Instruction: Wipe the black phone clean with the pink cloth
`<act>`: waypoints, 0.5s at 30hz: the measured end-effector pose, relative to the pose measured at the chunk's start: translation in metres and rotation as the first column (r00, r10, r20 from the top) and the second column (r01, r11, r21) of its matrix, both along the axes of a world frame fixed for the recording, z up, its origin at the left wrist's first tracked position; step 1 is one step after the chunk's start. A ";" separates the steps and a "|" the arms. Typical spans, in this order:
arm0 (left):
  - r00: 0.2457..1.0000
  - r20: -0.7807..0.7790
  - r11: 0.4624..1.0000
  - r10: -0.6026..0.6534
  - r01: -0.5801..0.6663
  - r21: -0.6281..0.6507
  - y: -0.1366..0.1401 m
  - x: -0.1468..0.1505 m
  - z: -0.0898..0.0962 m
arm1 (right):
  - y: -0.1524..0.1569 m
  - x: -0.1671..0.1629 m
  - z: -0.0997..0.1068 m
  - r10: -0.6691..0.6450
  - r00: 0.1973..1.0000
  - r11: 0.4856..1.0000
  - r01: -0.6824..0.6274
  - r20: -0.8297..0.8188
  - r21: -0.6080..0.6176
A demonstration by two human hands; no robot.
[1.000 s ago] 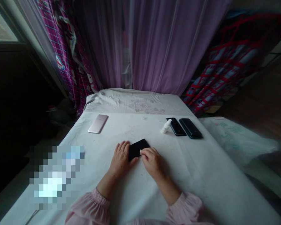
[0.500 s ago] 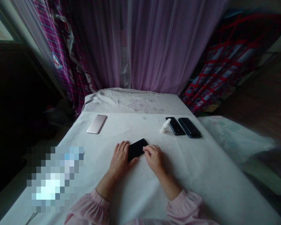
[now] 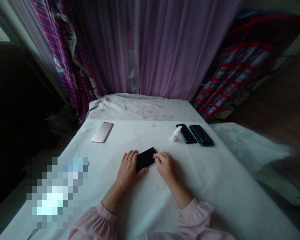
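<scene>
A black smartphone (image 3: 146,160) lies slantwise on the white-covered table, its dark face up. My left hand (image 3: 129,166) grips its left end, fingers over the far side and thumb along the near edge. At the phone's right end, my right hand (image 3: 165,166) is closed in a pinch. A small whitish bit shows at those fingertips, too small to name. Beyond my right hand stands a white spray bottle (image 3: 175,134), beside a dark phone (image 3: 187,134) and another dark phone (image 3: 201,135).
A rose-gold phone (image 3: 102,132) lies back down at the far left of the table (image 3: 210,206). A blurred-out bright object (image 3: 55,196) is at the near left, with a cable by it. Purple curtains (image 3: 170,50) hang behind the table; a plastic sheet (image 3: 250,143) lies to the right.
My right hand has shifted very slightly up and right at the phone's end. My left hand and the phone stay nearly still; the view has moved a little.
</scene>
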State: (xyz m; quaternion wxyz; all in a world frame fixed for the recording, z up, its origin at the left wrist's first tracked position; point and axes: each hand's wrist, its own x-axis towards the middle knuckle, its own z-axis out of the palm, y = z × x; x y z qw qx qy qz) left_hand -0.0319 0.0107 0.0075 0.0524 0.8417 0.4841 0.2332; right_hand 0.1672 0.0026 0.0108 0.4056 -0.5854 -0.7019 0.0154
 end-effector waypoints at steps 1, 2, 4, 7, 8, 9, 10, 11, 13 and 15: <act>1.000 0.004 1.000 0.001 -0.001 0.005 0.000 0.000 -0.001 | -0.001 -0.005 0.001 0.019 1.000 1.000 -0.019 0.003 -0.004; 1.000 0.007 1.000 0.003 -0.003 0.011 0.000 0.000 -0.001 | -0.002 -0.010 0.002 0.036 0.999 0.999 -0.036 0.007 -0.009; 1.000 0.008 1.000 0.005 -0.005 0.019 0.000 0.000 -0.002 | -0.004 -0.016 0.003 0.062 0.998 0.998 -0.062 0.011 -0.017; 1.000 0.005 1.000 0.008 -0.008 0.019 0.000 0.000 -0.002 | -0.001 -0.014 0.002 0.062 0.998 0.998 -0.062 0.007 -0.014; 1.000 0.003 1.000 0.009 -0.009 0.018 0.000 0.000 -0.002 | 0.001 -0.010 0.002 0.049 0.999 0.999 -0.049 0.003 -0.007; 1.000 0.002 1.000 0.010 -0.010 0.016 0.000 0.000 -0.001 | 0.003 -0.005 0.001 0.030 1.000 1.000 -0.030 0.002 0.000; 1.000 -0.001 1.000 0.008 -0.008 0.015 0.000 0.001 -0.001 | 0.006 -0.001 0.000 0.007 1.000 1.000 -0.007 0.003 0.007; 1.000 -0.004 1.000 0.006 -0.006 0.015 0.000 0.001 -0.001 | 0.009 0.004 -0.001 -0.016 1.000 1.000 0.016 0.005 0.014; 1.000 -0.006 1.000 0.004 -0.004 0.014 0.000 0.001 0.000 | 0.012 0.009 -0.002 -0.049 0.999 0.999 0.048 0.012 0.025; 1.000 -0.001 1.000 0.009 -0.009 0.014 0.000 0.001 0.000 | 0.013 0.008 -0.003 -0.056 0.998 0.998 0.055 0.018 0.030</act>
